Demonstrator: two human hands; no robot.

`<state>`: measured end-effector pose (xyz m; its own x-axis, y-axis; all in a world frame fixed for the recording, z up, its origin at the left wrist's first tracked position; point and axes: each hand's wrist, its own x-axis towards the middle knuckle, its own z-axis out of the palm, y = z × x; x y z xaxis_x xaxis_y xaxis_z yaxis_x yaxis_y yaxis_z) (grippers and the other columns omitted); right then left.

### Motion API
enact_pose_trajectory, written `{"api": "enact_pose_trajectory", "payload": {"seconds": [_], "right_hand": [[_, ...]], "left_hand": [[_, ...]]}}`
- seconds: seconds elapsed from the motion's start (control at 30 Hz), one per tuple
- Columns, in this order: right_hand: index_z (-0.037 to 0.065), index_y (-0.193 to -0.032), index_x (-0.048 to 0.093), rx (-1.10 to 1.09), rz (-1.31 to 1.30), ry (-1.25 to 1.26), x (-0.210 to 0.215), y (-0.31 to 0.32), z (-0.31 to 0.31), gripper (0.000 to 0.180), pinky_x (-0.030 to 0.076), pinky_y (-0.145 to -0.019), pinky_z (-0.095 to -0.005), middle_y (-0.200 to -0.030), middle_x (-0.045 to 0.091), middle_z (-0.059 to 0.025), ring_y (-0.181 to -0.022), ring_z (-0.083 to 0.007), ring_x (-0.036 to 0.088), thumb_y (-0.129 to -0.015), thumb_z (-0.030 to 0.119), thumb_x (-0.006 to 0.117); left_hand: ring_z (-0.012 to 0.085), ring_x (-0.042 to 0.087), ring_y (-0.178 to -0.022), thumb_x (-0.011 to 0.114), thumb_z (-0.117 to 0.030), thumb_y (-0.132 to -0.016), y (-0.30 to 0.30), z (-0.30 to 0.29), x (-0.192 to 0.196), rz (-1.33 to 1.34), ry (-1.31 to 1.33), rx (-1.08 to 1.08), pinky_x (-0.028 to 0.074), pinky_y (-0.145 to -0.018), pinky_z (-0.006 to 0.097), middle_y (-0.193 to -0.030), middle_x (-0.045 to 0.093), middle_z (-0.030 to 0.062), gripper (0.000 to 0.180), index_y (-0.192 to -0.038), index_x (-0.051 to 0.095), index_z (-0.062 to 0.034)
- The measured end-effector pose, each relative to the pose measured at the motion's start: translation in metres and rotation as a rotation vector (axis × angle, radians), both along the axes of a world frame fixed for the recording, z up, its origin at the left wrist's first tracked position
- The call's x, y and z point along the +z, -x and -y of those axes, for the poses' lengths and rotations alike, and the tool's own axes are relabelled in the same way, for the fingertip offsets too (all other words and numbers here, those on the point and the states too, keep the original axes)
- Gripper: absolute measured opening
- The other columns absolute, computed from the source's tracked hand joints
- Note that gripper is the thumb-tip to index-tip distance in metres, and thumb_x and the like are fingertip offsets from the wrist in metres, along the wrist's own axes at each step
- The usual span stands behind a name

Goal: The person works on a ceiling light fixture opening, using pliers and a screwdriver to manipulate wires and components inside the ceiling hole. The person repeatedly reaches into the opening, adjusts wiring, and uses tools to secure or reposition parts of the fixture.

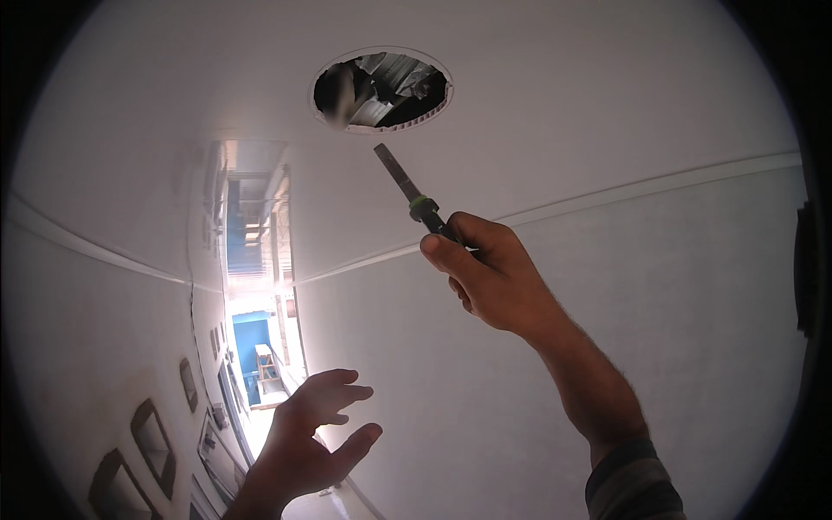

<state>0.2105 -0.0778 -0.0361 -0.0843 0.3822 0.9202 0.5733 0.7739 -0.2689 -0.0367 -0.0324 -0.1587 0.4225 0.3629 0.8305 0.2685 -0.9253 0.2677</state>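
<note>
My right hand [494,273] is raised and closed around the black handle of a slim hand tool [400,173] with a flat, dark, blunt-ended blade and a green-edged collar. The blade points up and left, its tip appearing just below a round hole [445,94] cut in the white ceiling. Ragged edges ring the hole, and a thin drawn line runs around it. Crumpled silvery material shows inside. A blurred pale piece [341,94] overlaps the hole's left part; I cannot make out what it is. Lower down, my left hand [316,425] is open, fingers apart, holding nothing.
White trim [650,186] runs where the ceiling meets the pale wall [555,416]. On the left wall are several framed recesses [154,446]. Beyond a bright opening stand a blue wall [250,334] and what looks like a wooden stepladder [265,364].
</note>
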Motion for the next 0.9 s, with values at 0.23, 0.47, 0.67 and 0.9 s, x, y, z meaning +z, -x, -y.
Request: {"api": "enact_pose_trajectory", "payload": {"seconds": [0.23, 0.47, 0.67, 0.9], "right_hand": [[0.008, -0.078, 0.052, 0.233, -0.193, -0.114, 0.022, -0.005, -0.006, 0.039, 0.034, -0.036, -0.0223, -0.072, 0.051, -0.0004, -0.050, -0.0056, 0.048, -0.100, 0.039, 0.065], [0.009, -0.082, 0.054, 0.460, -0.388, -0.029, 0.038, 0.018, -0.011, 0.036, 0.034, -0.038, -0.0248, -0.075, 0.053, -0.0027, -0.053, -0.0082, 0.050, -0.097, 0.039, 0.066], [0.005, -0.089, 0.058, 0.474, -0.414, -0.028, 0.044, 0.019, -0.002, 0.030, 0.039, -0.041, -0.0267, -0.077, 0.056, -0.0047, -0.056, -0.0102, 0.055, -0.095, 0.032, 0.068], [-0.005, -0.104, 0.065, 0.713, -0.301, 0.119, 0.006, 0.015, -0.007, 0.025, 0.059, -0.078, -0.0381, -0.098, 0.068, -0.0163, -0.086, -0.0234, 0.066, -0.089, 0.015, 0.065]], "left_hand": [[0.0266, 0.067, -0.113, 0.081, -0.016, -0.082, -0.003, 0.006, 0.004, -0.009, -0.039, -0.005, 0.063, -0.083, 0.037, -0.130, 0.062, 0.0180, 0.042, -0.121, 0.069, -0.0048], [0.0285, 0.064, -0.119, 0.076, -0.015, -0.087, -0.028, 0.016, 0.049, 0.154, -0.184, -0.108, 0.060, -0.090, 0.039, -0.130, 0.061, 0.0187, 0.045, -0.129, 0.063, -0.0027], [0.0322, 0.061, -0.122, 0.071, -0.029, -0.094, -0.061, 0.025, 0.104, 0.271, -0.304, -0.155, 0.056, -0.094, 0.043, -0.130, 0.061, 0.0227, 0.055, -0.136, 0.055, 0.0033], [0.0363, 0.058, -0.125, 0.064, -0.033, -0.100, -0.075, 0.012, 0.113, 0.272, -0.283, -0.184, 0.060, -0.090, 0.045, -0.129, 0.056, 0.0268, 0.056, -0.137, 0.052, 0.0067]]}}
